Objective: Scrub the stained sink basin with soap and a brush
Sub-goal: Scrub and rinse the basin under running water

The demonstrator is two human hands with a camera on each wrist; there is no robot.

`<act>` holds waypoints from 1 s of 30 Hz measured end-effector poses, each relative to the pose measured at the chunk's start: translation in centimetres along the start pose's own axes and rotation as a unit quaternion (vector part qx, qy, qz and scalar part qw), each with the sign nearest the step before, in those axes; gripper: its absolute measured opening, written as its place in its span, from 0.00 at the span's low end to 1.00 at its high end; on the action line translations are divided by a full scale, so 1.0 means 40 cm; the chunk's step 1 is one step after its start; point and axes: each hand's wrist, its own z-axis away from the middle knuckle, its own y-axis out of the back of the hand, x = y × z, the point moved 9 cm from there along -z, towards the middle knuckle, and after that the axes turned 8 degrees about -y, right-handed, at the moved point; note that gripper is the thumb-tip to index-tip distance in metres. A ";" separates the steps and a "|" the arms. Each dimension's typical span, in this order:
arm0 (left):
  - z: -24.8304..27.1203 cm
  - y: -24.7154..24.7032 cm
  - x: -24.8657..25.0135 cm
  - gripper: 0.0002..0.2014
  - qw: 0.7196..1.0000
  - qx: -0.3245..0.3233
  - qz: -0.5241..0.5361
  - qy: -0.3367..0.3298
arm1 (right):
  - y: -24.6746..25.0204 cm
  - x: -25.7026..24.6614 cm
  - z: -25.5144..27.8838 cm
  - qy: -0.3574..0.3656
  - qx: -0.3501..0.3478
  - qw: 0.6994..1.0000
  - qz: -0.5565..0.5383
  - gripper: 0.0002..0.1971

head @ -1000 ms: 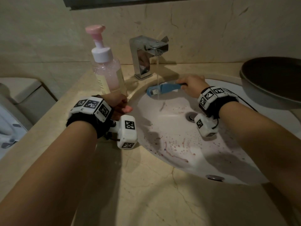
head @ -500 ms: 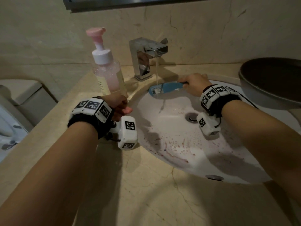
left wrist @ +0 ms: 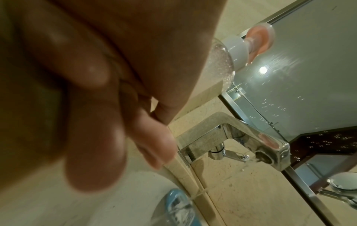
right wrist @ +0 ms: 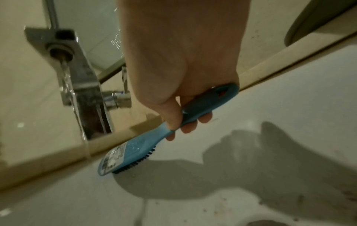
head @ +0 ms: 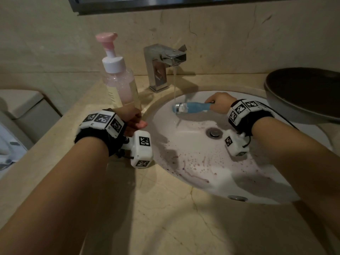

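Note:
The white sink basin (head: 202, 162) carries purplish-red stains (head: 195, 173) on its floor and front slope. My right hand (head: 219, 104) grips the handle of a blue brush (head: 191, 107) at the basin's back wall. In the right wrist view the brush (right wrist: 135, 146) has its dark bristles down on the porcelain (right wrist: 251, 152), its head under the running water. A pump soap bottle (head: 119, 85) with a pink top stands left of the faucet (head: 161, 65). My left hand (head: 133, 120) rests at the bottle's foot on the rim, and its fingers (left wrist: 115, 137) are loosely curled with nothing in them.
Water runs from the chrome faucet (right wrist: 77, 68) toward the drain (head: 213, 132). A dark round bowl (head: 303, 92) sits on the counter at the right, overhanging the basin. The beige marble counter (head: 165, 227) spreads in front. A toilet (head: 24, 111) stands to the left.
My right hand has lowered the brush slightly toward the basin's back wall, keeping its head under the stream. The left hand has stayed by the bottle.

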 end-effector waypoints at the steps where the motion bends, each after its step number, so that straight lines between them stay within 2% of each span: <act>1: 0.001 -0.001 0.001 0.18 1.000 -0.003 0.000 -0.001 | 0.010 -0.010 0.003 0.009 0.006 0.999 -0.043 0.16; 4: 0.004 0.002 0.003 0.18 1.000 0.009 -0.007 0.001 | 0.032 -0.049 0.006 0.033 0.031 0.996 -0.078 0.17; 8: 0.006 0.004 0.003 0.17 1.000 0.018 -0.012 0.002 | 0.033 -0.091 0.005 0.051 0.051 0.996 -0.046 0.17; 12: 0.006 0.007 0.000 0.15 1.000 0.025 -0.001 0.005 | 0.034 -0.078 0.006 0.054 0.058 0.997 -0.014 0.17; 17: 0.004 0.010 0.000 0.17 1.000 0.024 -0.005 0.007 | 0.022 0.017 0.005 -0.011 0.058 0.992 0.111 0.19; 21: 0.005 0.006 0.003 0.18 1.000 0.019 -0.001 0.005 | -0.015 0.054 0.007 -0.040 0.008 0.964 0.263 0.18; 24: 0.005 0.009 0.001 0.17 1.000 0.020 -0.004 0.007 | -0.015 0.024 0.013 -0.007 0.015 0.954 0.300 0.20; 30: -0.002 0.016 0.000 0.14 0.999 0.035 -0.012 0.003 | -0.013 -0.103 0.036 0.098 0.097 0.955 0.262 0.18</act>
